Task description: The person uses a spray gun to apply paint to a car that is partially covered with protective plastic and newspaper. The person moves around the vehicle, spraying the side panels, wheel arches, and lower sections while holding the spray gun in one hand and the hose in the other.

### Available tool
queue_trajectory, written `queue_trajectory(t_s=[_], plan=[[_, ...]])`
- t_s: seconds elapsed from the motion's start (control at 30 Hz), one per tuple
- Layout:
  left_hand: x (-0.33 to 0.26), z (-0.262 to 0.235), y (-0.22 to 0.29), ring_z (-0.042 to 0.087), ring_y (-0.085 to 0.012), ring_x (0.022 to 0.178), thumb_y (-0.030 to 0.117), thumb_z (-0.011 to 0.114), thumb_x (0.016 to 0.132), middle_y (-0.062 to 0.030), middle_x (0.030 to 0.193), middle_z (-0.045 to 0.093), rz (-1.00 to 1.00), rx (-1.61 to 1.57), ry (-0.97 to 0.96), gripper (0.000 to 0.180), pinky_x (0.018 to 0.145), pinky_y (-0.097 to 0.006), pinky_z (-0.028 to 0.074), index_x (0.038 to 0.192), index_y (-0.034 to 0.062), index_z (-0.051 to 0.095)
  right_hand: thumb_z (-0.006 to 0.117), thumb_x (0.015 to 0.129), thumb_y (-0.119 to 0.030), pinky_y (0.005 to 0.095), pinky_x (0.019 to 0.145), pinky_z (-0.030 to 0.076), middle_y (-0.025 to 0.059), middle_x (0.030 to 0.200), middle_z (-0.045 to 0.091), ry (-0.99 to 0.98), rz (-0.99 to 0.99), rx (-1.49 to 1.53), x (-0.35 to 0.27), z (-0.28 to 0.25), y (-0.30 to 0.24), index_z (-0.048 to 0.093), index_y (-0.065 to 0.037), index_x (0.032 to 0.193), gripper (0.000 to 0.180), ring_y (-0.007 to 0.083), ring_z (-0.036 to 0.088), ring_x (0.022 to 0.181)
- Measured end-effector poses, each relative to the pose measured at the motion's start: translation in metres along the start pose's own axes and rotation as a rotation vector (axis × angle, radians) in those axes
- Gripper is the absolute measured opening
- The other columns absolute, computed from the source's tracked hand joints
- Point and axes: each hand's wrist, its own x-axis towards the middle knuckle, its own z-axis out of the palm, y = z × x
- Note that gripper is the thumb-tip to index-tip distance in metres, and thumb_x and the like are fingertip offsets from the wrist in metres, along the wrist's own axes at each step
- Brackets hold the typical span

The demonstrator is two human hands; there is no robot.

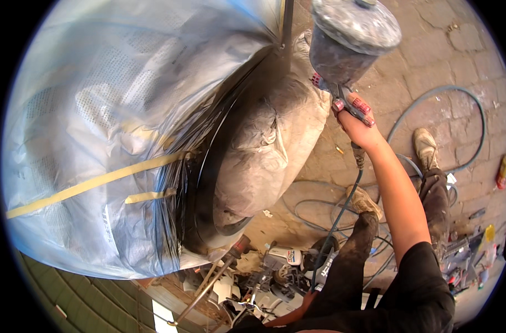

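Note:
My right hand [357, 126] is wrapped round the handle of a spray gun [346, 99], raised beside the wheel. On top of the gun sits a large grey, paint-stained cup [344, 53] with a lid. A dark hose [342, 208] hangs from below the grip. Just left of the gun is a wheel under a dirty beige cover [269, 144], within a black wheel arch edge [200, 183]. Masking film [97, 116] with yellowish tape [97, 182] covers the bodywork. Low in view, part of my left hand [307, 302] shows near my leg; its fingers are hidden.
Hose loops [481, 133] lie across the paved floor [431, 61], round my shoes [426, 147]. Machine parts and clutter [281, 269] stand beyond the wheel near a metal rod [200, 294]. More loose items [469, 258] lie at the lower right.

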Motion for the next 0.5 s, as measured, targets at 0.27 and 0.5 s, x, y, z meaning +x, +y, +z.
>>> queue_trajectory(t_s=[0.27, 0.5], plan=[[0.002, -0.002, -0.004, 0.066, -0.0198, 0.084, 0.031, 0.055, 0.093, -0.0127, 0.090, 0.070, 0.030, -0.035, -0.011, 0.037, 0.072, -0.036, 0.051, 0.115, 0.0023, 0.062, 0.051, 0.082, -0.001, 0.0348, 0.074, 0.046, 0.0149, 0.087, 0.059, 0.316, -0.084, -0.137, -0.017, 0.000, 0.022, 0.057, -0.003, 0.094, 0.013, 0.0293, 0.057, 0.079], [0.024, 0.006, -0.025, 0.068, -0.0253, 0.086, 0.033, 0.052, 0.093, -0.0145, 0.090, 0.070, 0.320, 0.214, 0.024, 0.036, 0.076, -0.038, 0.050, 0.109, 0.0035, 0.066, 0.048, 0.091, -0.013, 0.0345, 0.071, 0.047, 0.0080, 0.082, 0.057, -0.368, -0.282, -0.242, -0.136, 0.037, -0.013, 0.057, -0.004, 0.097, 0.013, 0.0205, 0.058, 0.079]])
